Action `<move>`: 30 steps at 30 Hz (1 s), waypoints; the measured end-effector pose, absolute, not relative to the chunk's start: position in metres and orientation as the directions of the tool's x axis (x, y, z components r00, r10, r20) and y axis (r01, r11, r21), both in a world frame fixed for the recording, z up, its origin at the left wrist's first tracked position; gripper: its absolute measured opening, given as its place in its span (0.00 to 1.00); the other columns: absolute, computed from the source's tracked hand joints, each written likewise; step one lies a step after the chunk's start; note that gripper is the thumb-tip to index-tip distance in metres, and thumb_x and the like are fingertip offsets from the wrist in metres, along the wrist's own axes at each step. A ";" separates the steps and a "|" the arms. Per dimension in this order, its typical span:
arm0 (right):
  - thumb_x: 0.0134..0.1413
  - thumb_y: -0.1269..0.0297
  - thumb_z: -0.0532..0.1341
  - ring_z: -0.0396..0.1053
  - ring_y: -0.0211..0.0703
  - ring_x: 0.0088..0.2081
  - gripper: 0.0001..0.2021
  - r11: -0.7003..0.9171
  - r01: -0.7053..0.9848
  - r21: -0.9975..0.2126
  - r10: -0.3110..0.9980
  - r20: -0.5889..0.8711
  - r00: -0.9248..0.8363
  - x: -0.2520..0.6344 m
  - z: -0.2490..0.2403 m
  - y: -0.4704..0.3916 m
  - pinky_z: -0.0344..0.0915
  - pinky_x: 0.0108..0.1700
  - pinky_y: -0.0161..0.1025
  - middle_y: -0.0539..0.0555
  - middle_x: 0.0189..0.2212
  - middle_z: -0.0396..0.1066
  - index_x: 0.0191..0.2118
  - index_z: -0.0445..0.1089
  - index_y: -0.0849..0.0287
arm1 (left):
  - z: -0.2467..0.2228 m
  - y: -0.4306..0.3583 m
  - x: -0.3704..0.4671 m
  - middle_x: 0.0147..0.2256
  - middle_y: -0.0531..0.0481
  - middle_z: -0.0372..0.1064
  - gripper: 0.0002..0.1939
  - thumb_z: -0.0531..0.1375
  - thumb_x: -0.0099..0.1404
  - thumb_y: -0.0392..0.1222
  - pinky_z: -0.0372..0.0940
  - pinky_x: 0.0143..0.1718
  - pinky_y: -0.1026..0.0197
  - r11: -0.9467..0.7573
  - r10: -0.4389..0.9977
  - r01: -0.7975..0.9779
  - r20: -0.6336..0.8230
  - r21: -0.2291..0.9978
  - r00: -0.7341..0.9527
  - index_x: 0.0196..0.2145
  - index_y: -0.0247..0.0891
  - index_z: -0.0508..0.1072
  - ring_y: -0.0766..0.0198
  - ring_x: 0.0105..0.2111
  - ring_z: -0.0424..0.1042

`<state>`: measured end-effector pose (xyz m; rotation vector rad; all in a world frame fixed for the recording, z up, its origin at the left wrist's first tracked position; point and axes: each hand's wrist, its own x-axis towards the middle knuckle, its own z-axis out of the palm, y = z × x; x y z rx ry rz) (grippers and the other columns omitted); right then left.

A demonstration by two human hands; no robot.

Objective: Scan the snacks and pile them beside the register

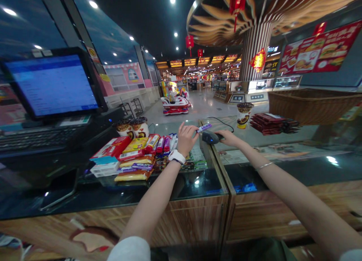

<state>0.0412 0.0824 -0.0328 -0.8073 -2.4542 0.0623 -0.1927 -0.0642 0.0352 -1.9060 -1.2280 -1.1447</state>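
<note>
Above the glass counter, my left hand (186, 137) pinches a slim purple-wrapped candy bar (204, 128) by its near end. My right hand (229, 138) is wrapped round the handle of a dark barcode scanner (210, 137), whose head sits just below and beside the bar. To the left of my left hand lie rows of packaged snacks: red and purple packs (160, 144), yellow and brown packs (135, 167), and a red box (113, 150) on top of white boxes (105, 169). The scanner's black cord curves away behind my right hand.
A monitor (53, 86) and keyboard (22, 138) stand at the left, with a tablet-like dark device (60, 187) in front. Lidded cups (140, 128) stand behind the snacks, another cup (243, 116) at the right. Dark red packets (268, 123) lie by a wicker basket (313, 106).
</note>
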 end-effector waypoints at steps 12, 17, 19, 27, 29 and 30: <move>0.48 0.73 0.57 0.65 0.59 0.54 0.26 0.812 0.559 -0.168 0.522 0.637 -0.567 0.038 -0.004 0.047 0.60 0.56 0.54 0.66 0.52 0.70 0.56 0.65 0.64 | 0.038 -0.056 -0.205 0.37 0.53 0.76 0.06 0.62 0.62 0.33 0.57 0.62 0.47 -0.334 0.414 0.939 0.908 0.083 0.067 0.36 0.42 0.71 0.59 0.42 0.74; 0.49 0.67 0.59 0.68 0.59 0.51 0.23 0.822 0.524 -0.221 0.485 0.754 -0.443 0.038 0.014 0.027 0.65 0.52 0.52 0.63 0.47 0.73 0.53 0.67 0.61 | 0.036 -0.054 -0.212 0.38 0.52 0.76 0.06 0.62 0.62 0.33 0.56 0.63 0.47 -0.322 0.412 0.943 0.909 0.085 0.059 0.36 0.42 0.70 0.59 0.42 0.74; 0.51 0.63 0.61 0.71 0.57 0.48 0.21 0.817 0.523 -0.242 0.497 0.756 -0.425 0.035 0.019 0.016 0.67 0.49 0.49 0.61 0.45 0.75 0.52 0.68 0.59 | 0.034 -0.053 -0.213 0.38 0.52 0.76 0.06 0.62 0.62 0.33 0.56 0.63 0.47 -0.316 0.425 0.945 0.903 0.084 0.062 0.36 0.42 0.70 0.59 0.42 0.74; 0.48 0.61 0.65 0.75 0.54 0.43 0.15 0.750 0.636 -0.182 0.574 0.656 -0.489 0.024 0.029 -0.015 0.68 0.40 0.40 0.58 0.40 0.79 0.44 0.74 0.57 | 0.032 -0.052 -0.220 0.37 0.51 0.75 0.07 0.61 0.61 0.32 0.55 0.63 0.45 -0.232 0.463 0.971 0.884 0.050 0.065 0.35 0.43 0.70 0.57 0.42 0.73; 0.48 0.60 0.65 0.76 0.54 0.43 0.15 0.732 0.660 -0.172 0.587 0.651 -0.481 0.024 0.032 -0.017 0.68 0.40 0.40 0.58 0.40 0.79 0.44 0.74 0.57 | 0.032 -0.053 -0.221 0.36 0.51 0.74 0.06 0.61 0.62 0.33 0.55 0.63 0.45 -0.213 0.470 0.977 0.879 0.028 0.077 0.35 0.43 0.70 0.57 0.42 0.72; 0.49 0.59 0.65 0.76 0.54 0.43 0.16 0.725 0.668 -0.169 0.591 0.651 -0.476 0.025 0.033 -0.018 0.68 0.41 0.40 0.59 0.40 0.79 0.44 0.74 0.57 | 0.033 -0.054 -0.222 0.36 0.50 0.74 0.06 0.60 0.62 0.33 0.55 0.63 0.45 -0.209 0.474 0.978 0.876 0.016 0.087 0.34 0.43 0.70 0.56 0.41 0.72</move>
